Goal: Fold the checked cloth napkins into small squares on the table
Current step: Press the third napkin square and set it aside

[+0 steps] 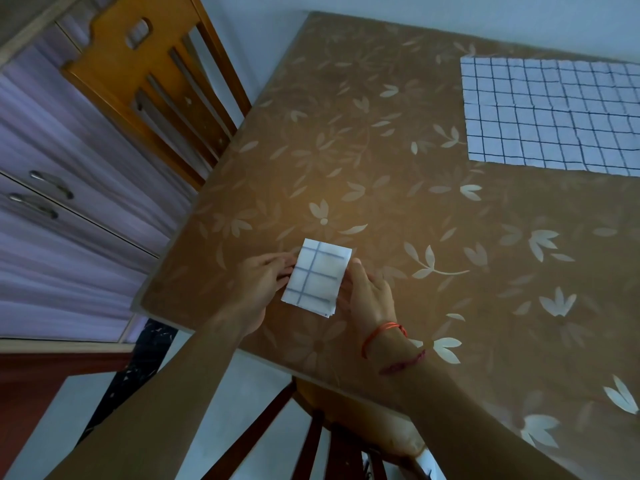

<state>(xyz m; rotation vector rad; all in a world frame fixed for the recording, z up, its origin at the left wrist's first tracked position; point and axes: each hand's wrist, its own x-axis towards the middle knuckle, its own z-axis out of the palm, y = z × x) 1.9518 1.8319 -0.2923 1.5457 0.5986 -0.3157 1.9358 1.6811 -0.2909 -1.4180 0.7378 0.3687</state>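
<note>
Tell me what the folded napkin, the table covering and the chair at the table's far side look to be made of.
Folded napkin: thin woven cloth, matte, white with dark check lines; stacked layer edges show at its near corner. Table covering: probably glossy plastic or vinyl sheet, brown with a pale leaf print and a soft light sheen. Chair: varnished wood, orange-brown and shiny, with a slatted back.

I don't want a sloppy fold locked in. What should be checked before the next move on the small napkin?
1. Both hands on the folded napkin: ok, left hand and right hand hold opposite edges.
2. Shape square: not ok, it looks oblong.
3. Layers aligned: not ok, edges fan out at the near corner.
4. Napkin flat on the table: cannot tell.
5. Next napkin ready: ok, spread flat at the far side.
</note>
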